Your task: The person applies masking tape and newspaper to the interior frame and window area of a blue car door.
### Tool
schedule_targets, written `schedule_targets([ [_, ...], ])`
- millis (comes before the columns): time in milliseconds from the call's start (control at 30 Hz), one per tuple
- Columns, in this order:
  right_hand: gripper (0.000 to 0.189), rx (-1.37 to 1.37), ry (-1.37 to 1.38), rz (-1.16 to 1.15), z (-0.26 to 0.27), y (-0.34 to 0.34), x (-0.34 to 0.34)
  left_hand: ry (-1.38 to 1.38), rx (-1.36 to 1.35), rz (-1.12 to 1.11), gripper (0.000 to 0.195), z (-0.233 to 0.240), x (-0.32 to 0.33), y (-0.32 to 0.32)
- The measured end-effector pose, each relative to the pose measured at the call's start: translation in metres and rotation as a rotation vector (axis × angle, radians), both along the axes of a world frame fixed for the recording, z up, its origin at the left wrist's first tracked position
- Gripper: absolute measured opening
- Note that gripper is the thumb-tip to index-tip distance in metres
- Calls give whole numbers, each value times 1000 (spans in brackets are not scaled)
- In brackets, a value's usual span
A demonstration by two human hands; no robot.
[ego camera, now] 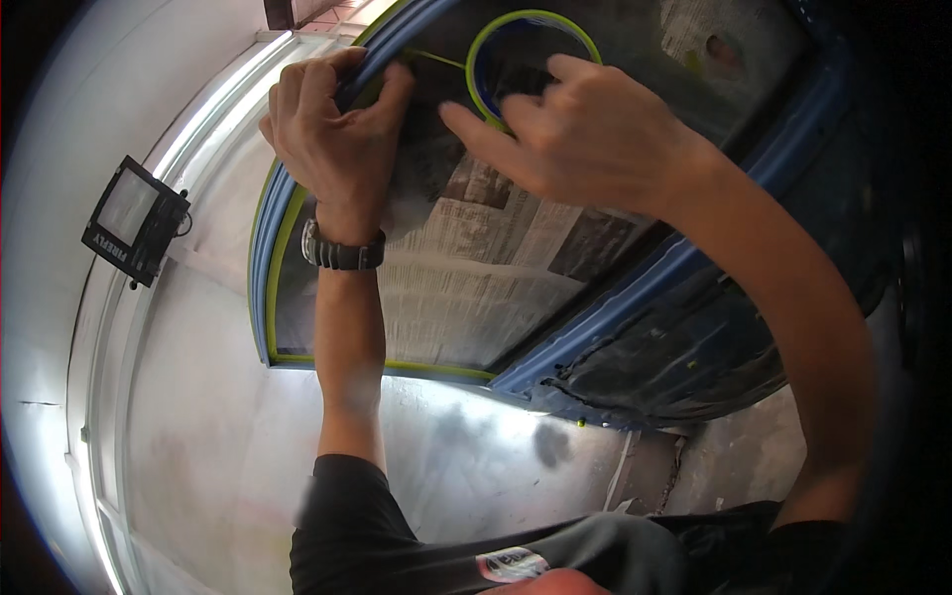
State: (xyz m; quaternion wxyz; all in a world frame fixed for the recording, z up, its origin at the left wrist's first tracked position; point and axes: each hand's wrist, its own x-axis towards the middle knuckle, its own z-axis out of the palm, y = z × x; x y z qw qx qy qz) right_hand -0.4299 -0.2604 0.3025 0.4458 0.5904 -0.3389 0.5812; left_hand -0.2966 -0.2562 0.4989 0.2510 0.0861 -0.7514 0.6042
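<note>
A blue car door frame [269, 253] curves around a window, with yellow-green masking tape [286, 245] along its inner edge. My left hand [335, 126], a watch [342, 247] at its wrist, pinches the upper part of this frame between thumb and fingers. My right hand [580, 134] grips a roll of yellow-green masking tape [534, 16] by its lower right side, some fingers inside the ring and the index finger stretched out. From the roll a narrow strip of tape runs left towards my left thumb. Newspaper [476, 275] shows behind the window glass; whether tape is under my left fingers is hidden.
A black floodlight [136, 222] hangs at the left by a pale wall. Below the window, the door's lower panel [669, 357] is dark and partly blue. Bright light tubes [223, 97] line the wall at the upper left.
</note>
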Motion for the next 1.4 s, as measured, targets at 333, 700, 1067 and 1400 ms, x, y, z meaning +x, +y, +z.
schedule_targets([
  [333, 56, 5, -210, -314, -27, -16, -49, 30, -36, 26, 21, -7, -7, 2],
  [700, 52, 254, -396, -264, -1, -23, -10, 11, -67, 48, 20, -7, -5, 2],
  [1067, 61, 241, -518, -248, 2, -25, 2, -18, 64, 15, 22, -12, -34, -13],
  [1400, 64, -61, -99, 10, -30, -30, -16, -43, 53, -9, 21, -25, -61, -25],
])
